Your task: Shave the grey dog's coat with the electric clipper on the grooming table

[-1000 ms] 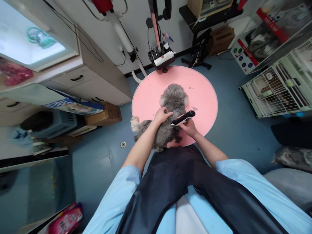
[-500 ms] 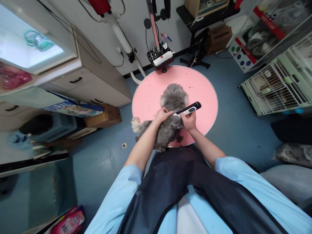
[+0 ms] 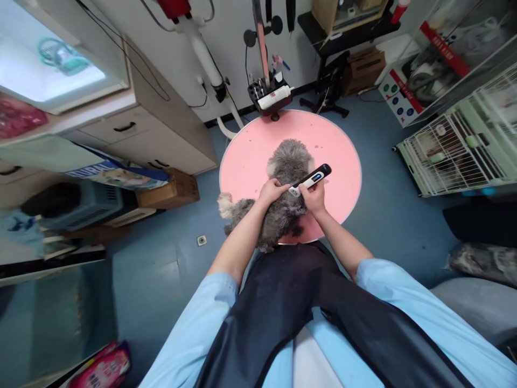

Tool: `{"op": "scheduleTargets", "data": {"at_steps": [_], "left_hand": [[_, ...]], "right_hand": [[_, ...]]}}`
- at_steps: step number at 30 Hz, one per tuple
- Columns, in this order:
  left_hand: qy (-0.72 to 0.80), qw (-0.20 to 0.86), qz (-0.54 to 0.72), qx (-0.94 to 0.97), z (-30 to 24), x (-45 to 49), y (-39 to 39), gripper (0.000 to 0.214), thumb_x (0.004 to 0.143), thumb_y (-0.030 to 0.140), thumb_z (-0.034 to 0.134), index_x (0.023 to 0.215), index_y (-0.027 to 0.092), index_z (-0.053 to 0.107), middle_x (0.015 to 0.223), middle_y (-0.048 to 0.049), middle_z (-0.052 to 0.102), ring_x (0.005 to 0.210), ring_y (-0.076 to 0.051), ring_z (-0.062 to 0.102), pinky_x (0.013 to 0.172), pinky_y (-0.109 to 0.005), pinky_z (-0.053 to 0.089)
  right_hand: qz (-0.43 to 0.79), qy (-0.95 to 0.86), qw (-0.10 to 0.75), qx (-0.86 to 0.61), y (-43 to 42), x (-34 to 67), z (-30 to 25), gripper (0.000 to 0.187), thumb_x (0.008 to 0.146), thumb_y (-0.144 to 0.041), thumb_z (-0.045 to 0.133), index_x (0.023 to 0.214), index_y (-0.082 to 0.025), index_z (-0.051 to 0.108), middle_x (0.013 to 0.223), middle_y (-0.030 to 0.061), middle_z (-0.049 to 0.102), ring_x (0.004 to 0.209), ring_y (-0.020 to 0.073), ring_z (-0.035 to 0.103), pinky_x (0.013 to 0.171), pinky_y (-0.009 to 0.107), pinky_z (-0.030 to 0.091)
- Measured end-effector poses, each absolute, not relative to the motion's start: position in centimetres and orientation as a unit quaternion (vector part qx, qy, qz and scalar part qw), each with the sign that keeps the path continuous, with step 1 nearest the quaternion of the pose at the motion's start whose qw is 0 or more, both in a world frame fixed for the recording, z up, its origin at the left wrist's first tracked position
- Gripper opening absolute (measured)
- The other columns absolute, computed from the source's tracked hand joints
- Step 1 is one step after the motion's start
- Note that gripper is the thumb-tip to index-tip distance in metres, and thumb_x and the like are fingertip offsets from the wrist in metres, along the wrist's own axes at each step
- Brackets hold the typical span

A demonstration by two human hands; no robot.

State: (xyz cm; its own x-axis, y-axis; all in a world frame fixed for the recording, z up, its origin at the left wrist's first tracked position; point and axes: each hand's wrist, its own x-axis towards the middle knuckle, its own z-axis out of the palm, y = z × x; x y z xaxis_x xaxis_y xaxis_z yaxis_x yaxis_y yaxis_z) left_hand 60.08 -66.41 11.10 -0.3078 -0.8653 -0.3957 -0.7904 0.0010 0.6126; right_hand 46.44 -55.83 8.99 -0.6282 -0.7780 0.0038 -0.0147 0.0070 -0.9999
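Widest of all, the blue floor [image 3: 157, 291] spread out beneath us, and in the middle of it stood the round pink table [image 3: 341, 183]! Over its centre and near-left edge we had the grey dog [image 3: 277, 223], curly-coated, head toward the far side. Past it, at the far edge, sat a black tool holder [image 3: 278, 109]. Then, the hands: our left hand [image 3: 270, 192] rested on the coat just behind the head, thumb stretched out; whether its grip was pinching fur or lying flat, we could not tell. Our right hand [image 3: 314, 199] hid nothing: thumb and fingers pinched the black-and-white clipper [image 3: 309, 180], slanted over the dog's back, its white end right beside our left thumb. Smallest of the lot, a blue display [image 3: 318, 177] glowed on its handle! We judged this a trimming step, the coat steadied for it; the next move seemed to call for a light, level pass, thumb well clear.
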Motion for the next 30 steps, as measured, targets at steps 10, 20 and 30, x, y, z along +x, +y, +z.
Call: {"op": "scheduleTargets", "data": {"at_steps": [10, 20, 30], "left_hand": [[-0.707, 0.054, -0.398, 0.582, 11.0, 60.1, -66.4, 0.043, 0.078, 0.056, 0.071, 0.068, 0.021, 0.048, 0.065, 0.0009, 0.059, 0.065, -0.016, 0.053, 0.059, -0.028, 0.032], [-0.742, 0.004, -0.396, 0.541, 12.4, 60.8, -66.4, 0.046, 0.073, 0.056, 0.077, 0.089, 0.019, 0.057, 0.098, -0.0081, 0.069, 0.089, -0.022, 0.062, 0.070, -0.029, 0.042], [-0.749, 0.030, -0.341, 0.567, 11.1, 60.6, -65.8, 0.043, 0.076, 0.053, 0.076, 0.098, 0.020, 0.058, 0.113, -0.0081, 0.067, 0.105, -0.024, 0.061, 0.084, -0.030, 0.045]], "right_hand": [[-0.603, 0.615, 0.383, -0.333, -54.3, 49.6, 8.4, 0.055, 0.071, -0.048, 0.075, 0.113, -0.024, 0.049, 0.104, 0.0067, 0.066, 0.090, 0.0233, 0.067, 0.081, 0.039, 0.059], [-0.558, 0.577, 0.446, -0.395, -50.2, 49.9, 8.8, 0.046, 0.072, -0.052, 0.078, 0.102, -0.022, 0.061, 0.097, 0.0070, 0.074, 0.087, 0.0245, 0.071, 0.082, 0.043, 0.061], [-0.599, 0.592, 0.410, -0.351, -52.1, 47.8, 8.1, 0.049, 0.073, -0.058, 0.076, 0.101, -0.022, 0.057, 0.097, 0.0079, 0.073, 0.089, 0.0239, 0.071, 0.085, 0.043, 0.060]]}}
